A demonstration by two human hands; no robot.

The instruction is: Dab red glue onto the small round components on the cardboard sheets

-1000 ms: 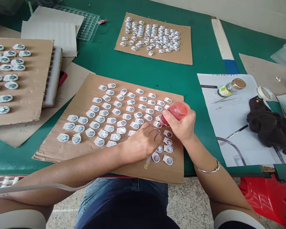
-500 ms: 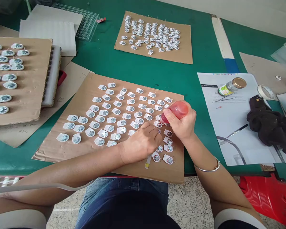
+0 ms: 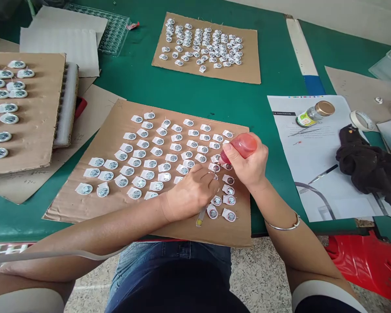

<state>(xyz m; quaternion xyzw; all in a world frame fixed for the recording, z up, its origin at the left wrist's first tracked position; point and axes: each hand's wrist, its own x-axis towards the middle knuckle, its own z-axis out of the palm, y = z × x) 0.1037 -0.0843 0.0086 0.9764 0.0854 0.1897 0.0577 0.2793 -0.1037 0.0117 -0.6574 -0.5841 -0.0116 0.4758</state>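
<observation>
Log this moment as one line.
left hand: holds stick | right hand: grips red bottle | below: white pieces on cardboard

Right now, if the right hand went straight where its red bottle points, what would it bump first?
Probably the white piece by the tip of the red bottle, on the cardboard; whether they already touch is unclear.

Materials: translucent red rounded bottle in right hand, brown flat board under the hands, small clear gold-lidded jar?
Translucent red rounded bottle: likely soft plastic, glossy; it lets light through and shows highlights. Brown flat board: likely cardboard, matte; faint creases, papery face. Small clear gold-lidded jar: see-through, shiny, so glass or rigid plastic; lid looks metallic, possibly just coated.
</observation>
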